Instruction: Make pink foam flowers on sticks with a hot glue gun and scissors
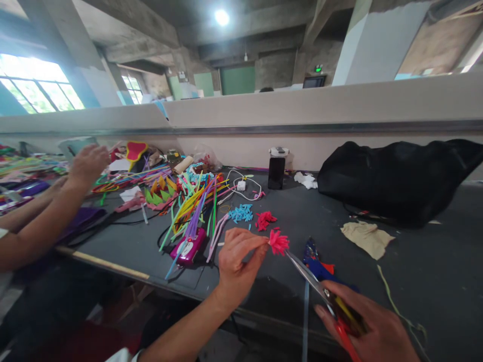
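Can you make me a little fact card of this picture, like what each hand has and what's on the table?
Left hand: pinching a pink tuft
Right hand: holding scissors
Scissor tips: right by the pink tuft; can't tell if touching
Small piles: blue bits, red-pink bits
Left of piles: colorful fuzzy sticks, purple device
Behind piles: upright phone
Right side: black bundle, beige cloth
Neighbor: another person's raised hand, far left
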Available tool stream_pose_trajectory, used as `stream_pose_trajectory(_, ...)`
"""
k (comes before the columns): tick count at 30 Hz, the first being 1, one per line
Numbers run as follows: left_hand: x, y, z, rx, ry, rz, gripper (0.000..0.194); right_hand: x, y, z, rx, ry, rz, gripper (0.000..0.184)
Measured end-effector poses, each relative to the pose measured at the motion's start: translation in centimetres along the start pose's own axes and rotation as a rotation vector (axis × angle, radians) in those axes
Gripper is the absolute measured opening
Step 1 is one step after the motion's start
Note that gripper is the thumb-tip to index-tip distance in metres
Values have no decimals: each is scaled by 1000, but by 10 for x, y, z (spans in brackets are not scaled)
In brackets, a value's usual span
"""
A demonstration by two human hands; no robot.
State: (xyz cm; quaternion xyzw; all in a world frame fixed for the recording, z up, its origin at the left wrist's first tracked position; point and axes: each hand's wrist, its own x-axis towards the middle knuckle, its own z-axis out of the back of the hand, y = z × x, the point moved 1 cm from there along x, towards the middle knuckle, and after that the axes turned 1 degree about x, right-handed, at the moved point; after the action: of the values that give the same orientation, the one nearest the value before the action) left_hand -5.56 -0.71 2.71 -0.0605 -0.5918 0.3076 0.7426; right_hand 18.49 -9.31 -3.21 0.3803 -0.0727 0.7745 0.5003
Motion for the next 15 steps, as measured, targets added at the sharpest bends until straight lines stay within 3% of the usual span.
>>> stream_pose_trajectory(15,0,-1,-2,14,33,-35,24,6,3,3,-1,-27,6,26)
